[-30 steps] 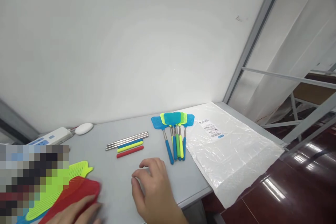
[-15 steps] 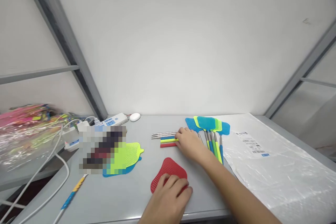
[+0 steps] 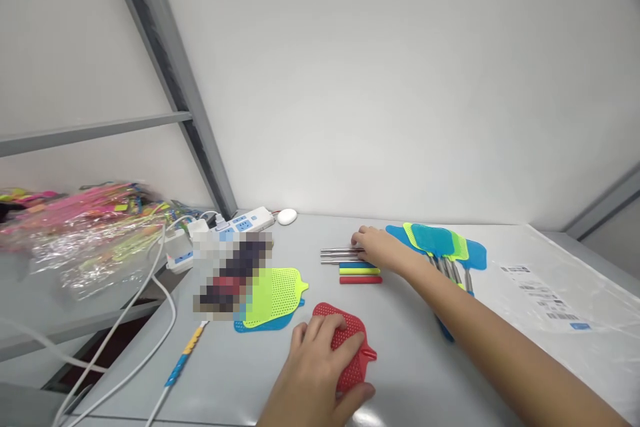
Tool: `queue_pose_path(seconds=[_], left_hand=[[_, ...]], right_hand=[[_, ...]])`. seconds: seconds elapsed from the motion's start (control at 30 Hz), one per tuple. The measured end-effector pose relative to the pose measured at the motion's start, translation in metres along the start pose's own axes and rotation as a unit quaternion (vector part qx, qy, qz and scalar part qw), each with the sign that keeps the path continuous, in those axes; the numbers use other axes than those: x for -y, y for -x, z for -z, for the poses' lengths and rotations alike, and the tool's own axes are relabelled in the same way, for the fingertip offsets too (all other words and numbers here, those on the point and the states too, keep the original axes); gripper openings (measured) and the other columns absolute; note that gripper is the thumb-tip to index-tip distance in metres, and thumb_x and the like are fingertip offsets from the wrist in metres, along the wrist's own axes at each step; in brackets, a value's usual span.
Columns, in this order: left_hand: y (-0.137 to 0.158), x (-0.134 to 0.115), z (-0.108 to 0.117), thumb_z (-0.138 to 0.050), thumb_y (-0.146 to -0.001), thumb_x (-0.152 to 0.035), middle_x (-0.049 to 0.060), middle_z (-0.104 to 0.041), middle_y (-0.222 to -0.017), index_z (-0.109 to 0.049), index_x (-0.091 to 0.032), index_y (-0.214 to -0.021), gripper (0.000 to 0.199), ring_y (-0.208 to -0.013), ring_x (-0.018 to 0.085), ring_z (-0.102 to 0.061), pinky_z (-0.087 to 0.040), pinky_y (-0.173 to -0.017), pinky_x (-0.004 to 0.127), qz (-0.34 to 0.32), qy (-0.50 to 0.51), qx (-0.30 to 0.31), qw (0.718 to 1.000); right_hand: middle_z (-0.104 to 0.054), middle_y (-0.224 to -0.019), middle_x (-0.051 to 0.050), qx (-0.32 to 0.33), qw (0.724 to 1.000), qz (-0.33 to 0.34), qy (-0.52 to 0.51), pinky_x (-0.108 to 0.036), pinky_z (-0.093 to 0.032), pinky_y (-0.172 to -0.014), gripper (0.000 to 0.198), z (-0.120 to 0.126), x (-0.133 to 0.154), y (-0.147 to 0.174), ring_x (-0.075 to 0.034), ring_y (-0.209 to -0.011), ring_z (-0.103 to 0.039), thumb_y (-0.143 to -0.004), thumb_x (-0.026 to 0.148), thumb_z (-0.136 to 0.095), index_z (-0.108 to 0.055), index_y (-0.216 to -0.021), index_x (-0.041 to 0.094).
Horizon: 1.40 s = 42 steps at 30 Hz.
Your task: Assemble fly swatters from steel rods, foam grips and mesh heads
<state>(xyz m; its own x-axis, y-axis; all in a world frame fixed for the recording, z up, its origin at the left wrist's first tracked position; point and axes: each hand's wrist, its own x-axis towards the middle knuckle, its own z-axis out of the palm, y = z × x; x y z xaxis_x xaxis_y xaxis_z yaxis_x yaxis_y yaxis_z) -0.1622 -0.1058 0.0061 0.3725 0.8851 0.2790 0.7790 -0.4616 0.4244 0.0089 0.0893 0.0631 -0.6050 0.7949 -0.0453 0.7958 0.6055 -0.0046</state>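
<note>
My left hand (image 3: 325,363) grips a red perforated fly swatter head (image 3: 353,330) at the front of the table, fingers over its mesh and thumb by its lower edge. The neck of the head points right. Beyond it, my right hand (image 3: 377,245) has its fingers closed at the right ends of thin metal rods (image 3: 335,255); the fingertips are partly hidden. Just below the rods lie a blue handle (image 3: 353,265), a yellow handle (image 3: 359,271) and a red handle (image 3: 360,280), side by side. To the left, a yellow-green swatter head (image 3: 280,293) overlaps a blue one (image 3: 265,325).
Several assembled fly swatters (image 3: 435,240) lie fanned at the right, partly behind my right forearm. White plastic packaging (image 3: 540,333) covers the right side. At the left are a power strip (image 3: 250,221), cables (image 3: 173,307), a white mouse-like object (image 3: 287,217) and bagged colourful items (image 3: 100,227).
The red swatter head has turned, so its neck now shows at the right. My right hand has shifted from the coloured handles up to the metal rods. The view has swung left.
</note>
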Motion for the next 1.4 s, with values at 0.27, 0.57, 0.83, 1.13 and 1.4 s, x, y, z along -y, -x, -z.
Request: queue_pose_path(seconds=[0.27,0.57,0.83,1.13,1.4], left_hand=[[0.0,-0.008,0.009,-0.062,-0.083,-0.062,0.006,-0.056,-0.123,-0.061,-0.037,-0.121,0.045,-0.111,0.03,-0.048,-0.037,-0.092,0.047,0.06,0.056,0.041,0.996],[0.005,-0.001,0.003,-0.058,-0.081,-0.069,0.008,-0.042,-0.15,-0.053,-0.034,-0.13,0.061,-0.138,0.036,-0.035,-0.017,-0.112,0.061,0.027,0.057,0.057,0.996],[0.002,-0.008,0.007,-0.06,-0.085,-0.061,0.005,-0.05,-0.144,-0.055,-0.032,-0.126,0.05,-0.134,0.031,-0.04,-0.015,-0.115,0.059,0.048,0.054,0.03,0.997],[-0.017,-0.011,0.006,-0.059,-0.092,-0.037,0.006,-0.059,-0.13,-0.06,-0.027,-0.118,0.028,-0.122,0.028,-0.05,-0.029,-0.108,0.055,0.054,0.004,-0.003,0.999],[-0.027,-0.014,0.0,-0.058,-0.092,-0.024,0.005,-0.065,-0.122,-0.065,-0.024,-0.107,0.016,-0.117,0.027,-0.054,-0.038,-0.104,0.048,0.028,0.013,-0.03,0.999]], right_hand=[[-0.062,-0.12,-0.009,0.032,0.999,0.021,-0.01,-0.042,-0.052,-0.089,0.026,-0.004,0.0,-0.012,-0.022,-0.103,-0.062,-0.097,0.031,-0.054,-0.061,-0.118,0.018],[-0.065,-0.11,-0.009,-0.028,0.997,-0.064,-0.038,-0.04,-0.054,-0.081,0.027,0.001,-0.007,-0.022,-0.021,-0.093,-0.065,-0.094,0.032,-0.059,-0.061,-0.114,0.014],[-0.067,-0.095,-0.006,-0.191,0.959,-0.104,-0.182,-0.026,-0.046,-0.068,0.025,0.037,-0.011,0.057,-0.017,-0.085,-0.064,-0.095,0.022,-0.023,-0.048,-0.101,0.02],[-0.068,-0.079,-0.006,-0.086,0.984,-0.042,-0.148,-0.027,-0.033,-0.059,0.016,-0.004,0.016,0.072,-0.018,-0.069,-0.06,-0.085,0.025,-0.048,-0.062,-0.079,0.02],[-0.07,-0.078,-0.01,-0.034,0.993,-0.029,-0.107,-0.029,-0.032,-0.06,0.009,-0.015,0.024,0.071,-0.023,-0.071,-0.062,-0.077,0.017,-0.056,-0.063,-0.083,0.017]])
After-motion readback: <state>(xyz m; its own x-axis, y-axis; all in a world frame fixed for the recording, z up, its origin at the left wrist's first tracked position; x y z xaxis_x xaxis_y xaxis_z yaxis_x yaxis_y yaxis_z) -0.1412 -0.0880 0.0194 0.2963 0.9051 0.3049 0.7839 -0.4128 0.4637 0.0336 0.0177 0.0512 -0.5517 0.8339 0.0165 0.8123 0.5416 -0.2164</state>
